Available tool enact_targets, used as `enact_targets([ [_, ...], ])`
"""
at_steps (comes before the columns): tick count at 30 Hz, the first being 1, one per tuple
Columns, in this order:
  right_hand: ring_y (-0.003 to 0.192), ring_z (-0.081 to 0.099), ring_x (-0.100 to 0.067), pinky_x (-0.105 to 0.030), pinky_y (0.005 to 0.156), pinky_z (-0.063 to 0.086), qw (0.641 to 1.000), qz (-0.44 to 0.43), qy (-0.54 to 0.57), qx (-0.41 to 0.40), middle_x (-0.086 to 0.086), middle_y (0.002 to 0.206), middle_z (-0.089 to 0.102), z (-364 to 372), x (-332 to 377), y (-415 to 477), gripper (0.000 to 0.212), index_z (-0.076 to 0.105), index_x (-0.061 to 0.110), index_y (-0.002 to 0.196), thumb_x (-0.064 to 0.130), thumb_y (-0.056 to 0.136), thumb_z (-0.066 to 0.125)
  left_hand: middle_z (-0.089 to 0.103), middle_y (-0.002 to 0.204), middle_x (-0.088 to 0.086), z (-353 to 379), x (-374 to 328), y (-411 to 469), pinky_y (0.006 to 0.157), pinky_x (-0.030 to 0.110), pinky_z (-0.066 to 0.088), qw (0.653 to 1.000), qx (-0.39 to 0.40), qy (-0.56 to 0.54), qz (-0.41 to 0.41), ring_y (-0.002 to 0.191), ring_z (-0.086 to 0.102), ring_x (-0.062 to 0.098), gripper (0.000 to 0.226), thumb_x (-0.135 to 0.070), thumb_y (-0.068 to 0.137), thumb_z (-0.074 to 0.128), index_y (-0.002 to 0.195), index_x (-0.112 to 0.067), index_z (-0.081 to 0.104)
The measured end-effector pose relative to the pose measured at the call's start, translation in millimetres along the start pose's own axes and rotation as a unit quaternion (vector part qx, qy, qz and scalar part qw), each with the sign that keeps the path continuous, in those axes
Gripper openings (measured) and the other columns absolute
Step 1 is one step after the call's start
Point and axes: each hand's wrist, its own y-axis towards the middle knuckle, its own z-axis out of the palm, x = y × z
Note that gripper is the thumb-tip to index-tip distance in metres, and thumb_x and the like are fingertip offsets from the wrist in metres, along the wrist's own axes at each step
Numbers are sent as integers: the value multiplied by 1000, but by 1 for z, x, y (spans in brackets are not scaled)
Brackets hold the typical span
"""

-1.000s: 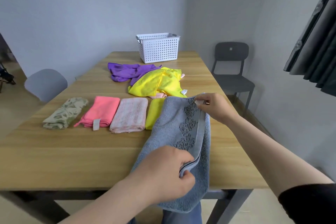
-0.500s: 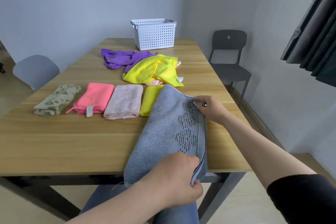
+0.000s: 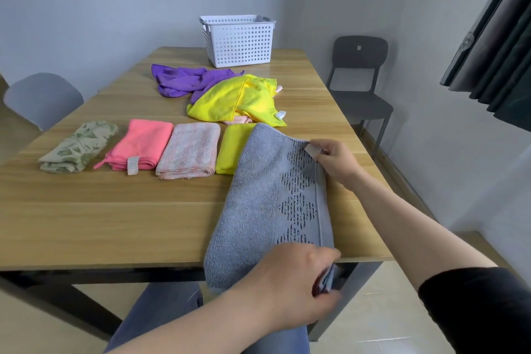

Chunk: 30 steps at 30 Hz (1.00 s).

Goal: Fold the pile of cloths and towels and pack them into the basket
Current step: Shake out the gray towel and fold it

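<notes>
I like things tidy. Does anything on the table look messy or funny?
The purple cloth and the yellow cloth lie crumpled in a heap before the basket, unlike the folded row. The grey towel hangs partly off the near edge of the table.

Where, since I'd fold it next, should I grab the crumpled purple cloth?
Pinch the purple cloth at its free left edge, coming from the left. That end lies bare and bunched, while its right end tucks against the crumpled yellow cloth, so gripping there would likely drag both.

Soft even daylight, wide-angle edge bending, sharp.
</notes>
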Motion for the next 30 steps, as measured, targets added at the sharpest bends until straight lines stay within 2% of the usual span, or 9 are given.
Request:
enact_targets([
  [5,120,52,-14,-28,97,45,1000,19,17,-7,2,129,59,3,-11,-1,35,59,14,129,11,95,50,61,102,-4,5,5,-3,81,38,47,995,78,42,48,91,57,23,44,-40,83,57,121,-21,45],
  [8,122,52,-15,-32,102,44,998,31,51,-27,1,130,58,3,-7,-5,35,58,14,129,16,95,55,65,97,-3,1,8,-3,79,29,46,999,31,-22,32,83,57,15,33,-29,88,54,121,-24,52],
  [11,120,49,-10,-23,96,40,998,20,58,-33,5,128,56,3,1,-15,39,54,16,133,22,95,56,65,86,-6,-8,14,-2,71,24,45,996,-19,-85,-1,74,54,7,25,-22,87,54,111,-23,61],
  [15,134,39,-19,-21,99,30,994,-18,-84,-72,-2,146,42,2,17,-36,49,42,14,141,8,92,48,58,75,-17,-28,29,-1,64,15,43,992,-66,-97,-40,71,57,5,19,-22,87,58,105,-25,64],
  [17,132,41,-23,-28,99,36,991,14,-107,-74,-7,148,36,1,27,-55,55,34,15,145,13,92,49,60,73,-17,-40,40,-3,62,14,43,988,-96,-99,-62,73,58,5,17,-19,85,61,101,-24,65],
  [19,126,45,-25,-33,84,47,990,81,-93,-61,-9,147,35,-2,37,-82,62,25,18,147,19,91,51,61,72,-12,-50,56,-8,58,14,43,979,-149,-104,-95,70,57,3,15,-15,83,65,95,-24,66],
  [21,114,52,-23,-29,69,47,987,140,-69,-48,-8,140,43,-3,44,-116,65,23,19,148,24,91,53,60,74,-9,-59,74,-13,59,15,43,963,-201,-115,-138,66,56,5,16,-13,81,68,92,-23,63],
  [24,85,63,-16,-36,69,55,984,162,-33,-65,3,106,61,6,46,-166,53,39,17,139,24,89,55,60,87,2,-65,98,-17,63,20,43,944,-214,-112,-225,68,56,11,22,-19,81,71,99,-16,58],
  [30,64,60,-9,-23,51,42,972,181,-72,-130,6,67,66,18,43,-226,10,66,20,83,23,85,57,63,97,6,-54,120,-18,83,34,49,923,-117,-164,-329,84,62,24,46,-35,85,65,120,-7,53],
])
